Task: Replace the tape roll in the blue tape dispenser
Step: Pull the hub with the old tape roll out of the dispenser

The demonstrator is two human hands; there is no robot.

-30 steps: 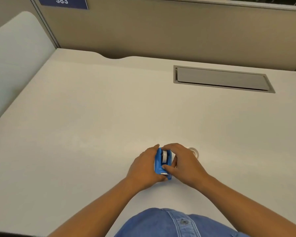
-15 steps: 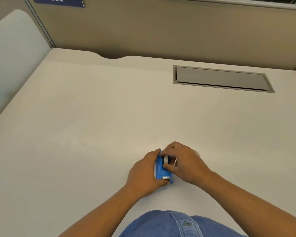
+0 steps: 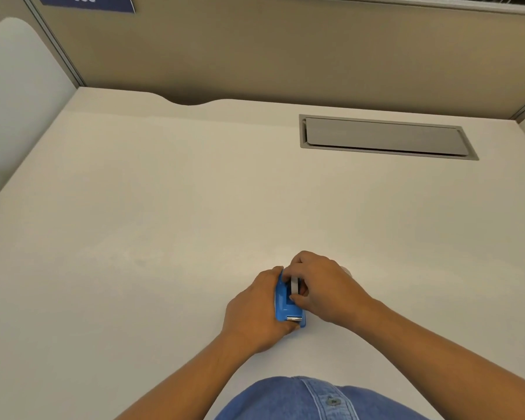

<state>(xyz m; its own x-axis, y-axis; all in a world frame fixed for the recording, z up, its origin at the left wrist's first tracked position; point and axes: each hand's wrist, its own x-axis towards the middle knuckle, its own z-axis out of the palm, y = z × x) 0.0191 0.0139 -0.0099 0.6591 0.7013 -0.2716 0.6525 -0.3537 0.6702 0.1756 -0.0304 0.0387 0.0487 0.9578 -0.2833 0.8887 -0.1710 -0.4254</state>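
The small blue tape dispenser [image 3: 286, 307] rests on the white desk [image 3: 164, 222] near its front edge, metal cutter facing me. My left hand [image 3: 255, 313] wraps its left side and holds it steady. My right hand [image 3: 322, 286] reaches over the top, thumb and fingers pinching the white tape roll [image 3: 294, 286] that sits in the dispenser's slot. A second clear tape roll [image 3: 347, 271] lies on the desk behind my right hand, almost wholly hidden by it.
A grey cable hatch [image 3: 385, 137] is set into the desk at the back right. Beige partition walls [image 3: 285, 56] close off the back, and a white side panel [image 3: 15, 95] stands at the left. My denim shirt [image 3: 309, 401] shows at the bottom.
My right hand has curled further over the dispenser top and closed on the tape roll. The clear roll behind it, visible before, is now mostly covered. The dispenser has barely moved.
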